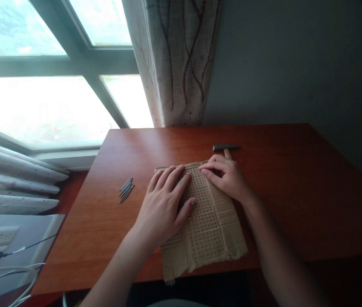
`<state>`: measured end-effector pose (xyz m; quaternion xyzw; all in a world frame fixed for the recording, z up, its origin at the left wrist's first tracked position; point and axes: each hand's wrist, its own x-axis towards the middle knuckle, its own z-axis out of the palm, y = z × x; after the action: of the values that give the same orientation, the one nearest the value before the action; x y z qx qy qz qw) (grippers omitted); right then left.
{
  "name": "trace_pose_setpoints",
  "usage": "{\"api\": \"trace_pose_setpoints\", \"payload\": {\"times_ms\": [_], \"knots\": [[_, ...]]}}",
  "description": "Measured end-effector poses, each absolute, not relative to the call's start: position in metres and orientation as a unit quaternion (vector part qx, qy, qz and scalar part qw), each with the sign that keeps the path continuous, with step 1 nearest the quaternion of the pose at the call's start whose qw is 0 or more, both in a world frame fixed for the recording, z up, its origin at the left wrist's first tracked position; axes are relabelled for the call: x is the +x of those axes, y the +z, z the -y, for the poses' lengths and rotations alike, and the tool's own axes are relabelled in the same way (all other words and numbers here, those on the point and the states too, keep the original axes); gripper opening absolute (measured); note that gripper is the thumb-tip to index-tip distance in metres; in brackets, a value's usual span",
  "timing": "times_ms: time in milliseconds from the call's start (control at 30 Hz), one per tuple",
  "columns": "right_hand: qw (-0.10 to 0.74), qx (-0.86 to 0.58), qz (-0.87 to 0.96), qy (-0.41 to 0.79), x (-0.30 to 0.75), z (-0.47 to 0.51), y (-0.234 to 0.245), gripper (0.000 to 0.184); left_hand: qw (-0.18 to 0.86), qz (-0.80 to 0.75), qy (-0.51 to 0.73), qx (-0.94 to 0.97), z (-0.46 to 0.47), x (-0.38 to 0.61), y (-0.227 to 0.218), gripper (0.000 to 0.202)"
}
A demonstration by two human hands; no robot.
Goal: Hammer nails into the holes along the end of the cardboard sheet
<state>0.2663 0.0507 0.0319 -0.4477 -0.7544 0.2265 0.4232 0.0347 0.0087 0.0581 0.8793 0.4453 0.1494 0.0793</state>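
Observation:
A piece of brown cardboard (208,226) punched with rows of small holes lies on the red-brown wooden table (296,192), its near end hanging over the front edge. My left hand (165,204) lies flat on its left part, fingers stretched out. My right hand (224,175) rests on the cardboard's far right corner with the fingers curled and the fingertips pressed together on the sheet. Just behind that hand lies a hammer (226,148); only its dark head and a bit of wooden handle show. Several dark nails (126,190) lie in a small heap left of the cardboard.
A patterned curtain (181,59) hangs at the table's far edge beside a bright window (40,106). A grey wall stands behind the right side. At lower left are a wall socket (2,235) with a plugged cable and loose white cords.

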Motion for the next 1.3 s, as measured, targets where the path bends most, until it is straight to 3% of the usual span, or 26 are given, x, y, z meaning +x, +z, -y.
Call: {"api": "trace_pose_setpoints", "payload": {"times_ms": [167, 233, 333, 467, 700, 1300], "knots": [[0.417, -0.485, 0.737, 0.219, 0.274, -0.050, 0.033, 0.010, 0.083, -0.437, 0.148, 0.883, -0.005, 0.037, 0.064, 0.054], [0.430, -0.530, 0.697, 0.222, 0.278, -0.053, 0.029, 0.020, 0.080, -0.434, 0.147, 0.885, -0.005, 0.037, 0.065, 0.053], [0.432, -0.579, 0.612, 0.322, 0.284, -0.055, 0.025, 0.035, 0.076, -0.438, 0.144, 0.884, -0.005, 0.037, 0.065, 0.054], [0.386, -0.542, 0.537, 0.518, 0.286, -0.053, 0.032, 0.033, 0.074, -0.440, 0.139, 0.884, -0.005, 0.037, 0.065, 0.054], [0.398, -0.528, 0.458, 0.594, 0.283, -0.051, 0.033, 0.037, 0.074, -0.449, 0.142, 0.879, -0.005, 0.039, 0.067, 0.051], [0.431, -0.524, 0.457, 0.575, 0.277, -0.059, 0.021, 0.044, 0.066, -0.459, 0.139, 0.875, -0.013, 0.042, 0.068, 0.051]]}}
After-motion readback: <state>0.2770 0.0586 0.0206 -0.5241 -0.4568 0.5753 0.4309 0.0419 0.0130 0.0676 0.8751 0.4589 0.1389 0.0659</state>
